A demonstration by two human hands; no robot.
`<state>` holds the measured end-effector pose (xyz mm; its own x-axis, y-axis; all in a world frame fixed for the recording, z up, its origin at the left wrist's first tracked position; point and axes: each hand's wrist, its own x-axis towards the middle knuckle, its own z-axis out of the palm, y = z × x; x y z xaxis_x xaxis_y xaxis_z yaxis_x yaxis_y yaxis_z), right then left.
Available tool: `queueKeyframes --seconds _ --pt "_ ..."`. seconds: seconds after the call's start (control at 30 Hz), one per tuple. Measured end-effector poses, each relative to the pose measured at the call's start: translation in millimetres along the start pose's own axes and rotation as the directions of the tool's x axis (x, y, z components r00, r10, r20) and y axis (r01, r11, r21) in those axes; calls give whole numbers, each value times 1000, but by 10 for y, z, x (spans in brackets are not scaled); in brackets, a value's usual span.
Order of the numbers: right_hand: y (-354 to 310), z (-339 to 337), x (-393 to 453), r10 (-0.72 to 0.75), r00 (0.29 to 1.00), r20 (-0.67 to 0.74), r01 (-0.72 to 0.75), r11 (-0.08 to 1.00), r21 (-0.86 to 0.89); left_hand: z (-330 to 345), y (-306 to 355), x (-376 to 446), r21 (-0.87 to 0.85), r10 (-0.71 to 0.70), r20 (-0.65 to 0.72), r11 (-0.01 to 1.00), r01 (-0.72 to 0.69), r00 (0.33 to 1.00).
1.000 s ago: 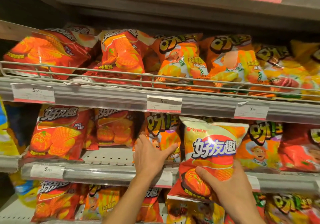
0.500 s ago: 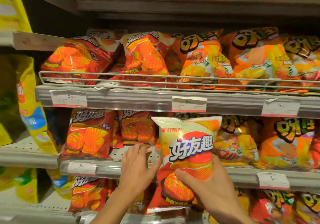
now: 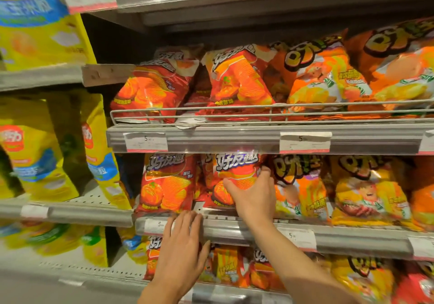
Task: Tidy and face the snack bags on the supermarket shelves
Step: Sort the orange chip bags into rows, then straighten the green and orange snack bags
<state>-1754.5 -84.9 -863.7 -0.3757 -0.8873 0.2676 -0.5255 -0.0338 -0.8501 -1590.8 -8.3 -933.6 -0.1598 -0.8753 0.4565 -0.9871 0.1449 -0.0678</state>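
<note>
1. Two hands work: our right hand (image 3: 252, 200) curls round the glossy red-and-cream crisp bag (image 3: 234, 177), now pushed into the middle grey metal shelf (image 3: 234, 229).
2. Our left hand (image 3: 182, 245), fingers spread, has dropped onto the shelf's edge.
3. We judge that gap filled; facing remains.

Grey metal shelves (image 3: 234, 139) run in tiers, each edge carrying white price labels (image 3: 304, 142) with pink strips. A wire rail (image 3: 270, 110) fronts the upper tier. Dark shadow fills the recess above.

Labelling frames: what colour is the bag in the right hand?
Mostly red-orange, with white lettering on top; the bag is in the right hand, seen in the head view.
</note>
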Motion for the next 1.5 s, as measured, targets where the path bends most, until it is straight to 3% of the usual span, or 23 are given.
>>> queueKeyframes --seconds 0.37,0.57,0.77,0.87,1.0,1.1,1.23,1.5 --pt "148 338 -3 3 985 174 11 997 -76 39 25 28 -67 -32 31 997 34 999" --pt "201 295 -57 1 984 175 10 998 -61 47 84 30 -75 -52 -19 996 51 998" --pt "228 192 -122 -34 979 201 33 999 6 -49 209 92 -77 -105 53 991 109 993" --pt "295 25 -202 -91 967 236 73 994 83 -112 313 109 -180 -139 20 973 141 990" --pt "456 -388 -302 -157 944 291 116 981 154 -190 600 125 -509 -163 -64 854 108 984" --pt "626 -849 -272 -127 957 261 62 967 245 -217 957 186 -680 -193 -92 729 80 977" --pt "975 -1593 -77 -4 986 168 -49 949 310 -250 1516 333 -785 -175 -70 617 54 982" --pt "1864 -2875 394 90 979 -185 -54 980 190 -250 2618 594 -831 -117 -39 555 33 992"
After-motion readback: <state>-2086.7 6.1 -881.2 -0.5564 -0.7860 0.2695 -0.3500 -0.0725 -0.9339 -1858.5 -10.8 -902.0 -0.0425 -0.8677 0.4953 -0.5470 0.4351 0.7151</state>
